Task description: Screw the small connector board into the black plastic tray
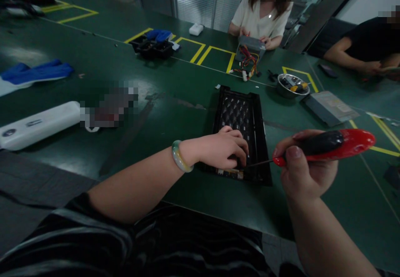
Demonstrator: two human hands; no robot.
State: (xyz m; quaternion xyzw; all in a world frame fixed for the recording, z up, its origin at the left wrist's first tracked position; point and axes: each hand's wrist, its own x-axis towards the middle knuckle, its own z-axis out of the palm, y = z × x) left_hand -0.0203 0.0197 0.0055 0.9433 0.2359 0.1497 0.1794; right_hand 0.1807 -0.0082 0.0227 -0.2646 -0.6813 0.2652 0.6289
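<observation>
A black plastic panel (261, 139) with a raised diamond pattern inside lies on the table in front of me. My left hand (223, 148), bracelet at the wrist, rests over its near part with fingers bent down onto it. A small circuit board strip (230, 173) shows at the panel's near end, partly under that hand. In my right hand (308, 170) is a screwdriver (334, 143) with a red and black handle, gripped between thumb and fingers. Its thin shaft points left, and the tip reaches the panel beside my left fingertips; the exact contact spot is hidden.
Beyond the panel, a person handles a grey power supply (253, 46) with loose cables. A metal bowl (292, 93) of tools and a flat grey metal box (331, 106) lie right. Leftward are a white device (40, 125), blue gloves (37, 72) and a black tray (151, 52).
</observation>
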